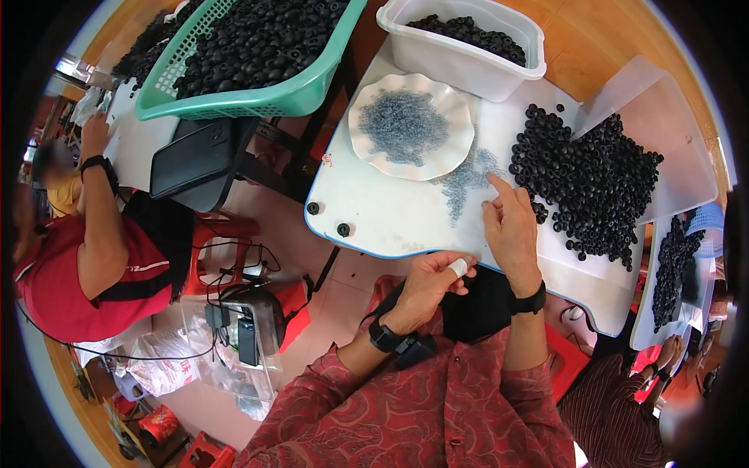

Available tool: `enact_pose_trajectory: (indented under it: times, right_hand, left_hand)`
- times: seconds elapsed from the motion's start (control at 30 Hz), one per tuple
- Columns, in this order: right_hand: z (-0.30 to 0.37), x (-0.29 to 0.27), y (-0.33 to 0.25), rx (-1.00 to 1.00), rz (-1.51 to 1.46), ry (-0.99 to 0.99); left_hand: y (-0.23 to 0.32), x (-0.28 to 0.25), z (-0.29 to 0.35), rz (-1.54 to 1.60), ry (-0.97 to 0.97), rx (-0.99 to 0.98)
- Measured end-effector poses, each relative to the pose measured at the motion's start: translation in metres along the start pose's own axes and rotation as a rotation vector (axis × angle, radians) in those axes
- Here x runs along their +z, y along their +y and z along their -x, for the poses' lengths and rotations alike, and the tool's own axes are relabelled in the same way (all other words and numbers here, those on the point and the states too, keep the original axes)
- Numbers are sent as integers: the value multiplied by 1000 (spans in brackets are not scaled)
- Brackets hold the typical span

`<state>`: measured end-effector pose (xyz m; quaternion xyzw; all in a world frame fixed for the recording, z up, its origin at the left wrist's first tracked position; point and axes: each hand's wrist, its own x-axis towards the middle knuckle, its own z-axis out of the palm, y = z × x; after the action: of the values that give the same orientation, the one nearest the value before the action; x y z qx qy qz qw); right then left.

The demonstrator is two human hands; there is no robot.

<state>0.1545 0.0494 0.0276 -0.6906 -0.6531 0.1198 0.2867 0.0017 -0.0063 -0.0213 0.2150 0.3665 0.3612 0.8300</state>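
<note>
Bits (460,188), clear and tiny, lie on the desk (390,214) at ten o'clock from my right hand (511,228), thumb and forefinger apart. They should be light, slippery — pinch the edges. My left hand (427,282) curls at eight o'clock — around anything, I cannot tell.

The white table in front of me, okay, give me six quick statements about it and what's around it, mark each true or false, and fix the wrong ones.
1. The wavy plate holds small grey bits. True.
2. The white tub is empty. False: the white tub holds black pieces.
3. The right hand is near loose grey bits. True.
4. The green basket stands right of the plate. False: the green basket is to its left.
5. Two black rings lie toward the table's left side. True.
6. The left hand lies flat on the plate. False: the left hand is by the table's near edge, fingers bent.
</note>
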Motion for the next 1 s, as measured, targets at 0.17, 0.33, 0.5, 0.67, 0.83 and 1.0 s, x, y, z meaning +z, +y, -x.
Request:
enact_pose_trajectory:
  times: [0.17,0.33,0.5,0.67,0.83,1.0]
  right_hand:
    - [3,-3,5,53,-120,3]
    - [5,-1,6,57,-151,54]
    - [2,-4,1,70,-167,34]
    - [6,-2,-2,40,-149,53]
    - [7,3,5,-37,-83,68]
    - [11,4,-3,-36,31,98]
  left_hand:
    - [4,-1,0,4,-16,-15]
    - [5,-2,0,-9,-26,-14]
    - [4,-2,0,-2,-26,0]
    - [3,-2,0,8,-25,-10]
    - [1,-2,-2,3,-12,-10]
    - [3,3,-1,24,10,-14]
